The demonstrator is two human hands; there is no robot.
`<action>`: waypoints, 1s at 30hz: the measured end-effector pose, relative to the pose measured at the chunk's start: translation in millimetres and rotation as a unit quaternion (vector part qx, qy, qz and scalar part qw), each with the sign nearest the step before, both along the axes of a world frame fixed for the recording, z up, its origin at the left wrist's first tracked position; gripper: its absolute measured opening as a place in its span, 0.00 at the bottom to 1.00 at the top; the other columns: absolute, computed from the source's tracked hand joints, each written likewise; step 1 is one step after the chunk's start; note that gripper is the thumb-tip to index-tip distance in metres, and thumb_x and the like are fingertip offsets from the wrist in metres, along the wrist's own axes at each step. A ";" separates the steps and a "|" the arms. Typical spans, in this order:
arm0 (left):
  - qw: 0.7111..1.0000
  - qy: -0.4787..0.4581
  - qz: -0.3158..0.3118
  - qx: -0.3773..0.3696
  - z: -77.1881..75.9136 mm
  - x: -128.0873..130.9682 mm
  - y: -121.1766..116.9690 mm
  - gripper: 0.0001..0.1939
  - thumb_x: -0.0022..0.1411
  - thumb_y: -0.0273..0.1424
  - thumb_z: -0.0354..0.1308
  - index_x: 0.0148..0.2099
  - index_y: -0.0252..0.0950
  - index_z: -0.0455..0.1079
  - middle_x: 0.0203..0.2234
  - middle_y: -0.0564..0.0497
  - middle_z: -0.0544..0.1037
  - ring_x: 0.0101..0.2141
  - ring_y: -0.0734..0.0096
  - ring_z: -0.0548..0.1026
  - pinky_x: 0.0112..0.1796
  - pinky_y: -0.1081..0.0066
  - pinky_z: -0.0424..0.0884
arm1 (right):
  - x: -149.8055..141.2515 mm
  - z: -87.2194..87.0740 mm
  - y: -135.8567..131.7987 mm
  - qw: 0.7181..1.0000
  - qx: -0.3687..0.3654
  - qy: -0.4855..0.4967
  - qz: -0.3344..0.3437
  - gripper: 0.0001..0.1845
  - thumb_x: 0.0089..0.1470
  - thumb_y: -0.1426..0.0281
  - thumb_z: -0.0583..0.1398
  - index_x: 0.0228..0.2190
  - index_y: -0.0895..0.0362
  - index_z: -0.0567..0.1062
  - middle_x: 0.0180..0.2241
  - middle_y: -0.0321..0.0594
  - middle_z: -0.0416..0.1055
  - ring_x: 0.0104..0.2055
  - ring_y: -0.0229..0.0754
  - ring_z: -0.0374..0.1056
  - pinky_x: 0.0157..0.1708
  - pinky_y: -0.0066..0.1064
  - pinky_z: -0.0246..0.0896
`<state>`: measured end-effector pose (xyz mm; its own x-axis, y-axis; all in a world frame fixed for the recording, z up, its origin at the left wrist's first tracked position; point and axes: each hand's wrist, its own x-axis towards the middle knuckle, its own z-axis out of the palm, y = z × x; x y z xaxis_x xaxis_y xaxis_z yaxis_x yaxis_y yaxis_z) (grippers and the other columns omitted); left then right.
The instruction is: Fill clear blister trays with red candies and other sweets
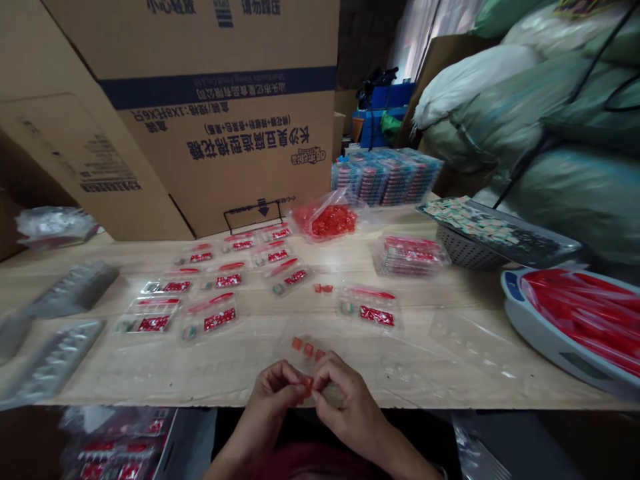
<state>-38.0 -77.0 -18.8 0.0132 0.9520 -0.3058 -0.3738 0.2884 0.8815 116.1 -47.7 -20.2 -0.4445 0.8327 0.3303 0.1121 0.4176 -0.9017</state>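
Note:
My left hand (275, 395) and my right hand (345, 392) meet near the table's front edge, both with fingers pinched. Between their fingertips is a small translucent red piece (307, 385), partly covered by the fingers; its exact kind does not show. Just beyond my hands, several small red square pieces (309, 349) sit in a row in a clear plastic tray (286, 341). Farther off, two loose red pieces (323, 288) lie on the tabletop. A clear tray with a red stick and a red packet (377, 315) lies right of them.
Several similar filled trays (219, 319) spread to the left, with stacked empty trays (75, 287) beyond. A bag of red pieces (330, 221) lies before a large carton (235, 147). At right are a stack of trays (410, 255), a basket (460, 248) and a tub (515, 303) of red sticks.

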 end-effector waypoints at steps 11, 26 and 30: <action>0.924 0.369 0.063 0.078 -4.6 -39.3 11.5 0.18 0.50 0.34 0.59 0.45 0.37 0.68 0.36 0.45 0.80 0.36 0.61 0.76 0.37 0.66 0.68 | -43.3 -7.7 49.5 0.973 0.088 -0.212 -0.001 0.06 0.52 0.80 0.59 0.28 0.58 0.71 0.32 0.40 0.71 0.36 0.40 0.67 0.38 0.29 0.60; 0.744 0.647 -0.097 0.136 -23.7 -43.9 25.7 0.12 0.58 0.22 0.45 0.38 0.36 0.70 0.29 0.45 0.77 0.33 0.61 0.77 0.36 0.67 0.69 | -59.4 -19.8 69.8 0.943 0.106 -0.314 0.020 0.03 0.54 0.77 0.61 0.29 0.59 0.74 0.32 0.39 0.73 0.36 0.38 0.69 0.36 0.26 0.59; 0.741 0.654 -0.088 0.124 -23.8 -42.6 26.0 0.12 0.60 0.23 0.45 0.36 0.37 0.70 0.27 0.46 0.77 0.31 0.63 0.76 0.34 0.68 0.68 | -59.0 -22.0 67.4 0.934 0.124 -0.335 0.004 0.06 0.56 0.78 0.58 0.30 0.58 0.74 0.35 0.40 0.72 0.37 0.39 0.68 0.36 0.27 0.59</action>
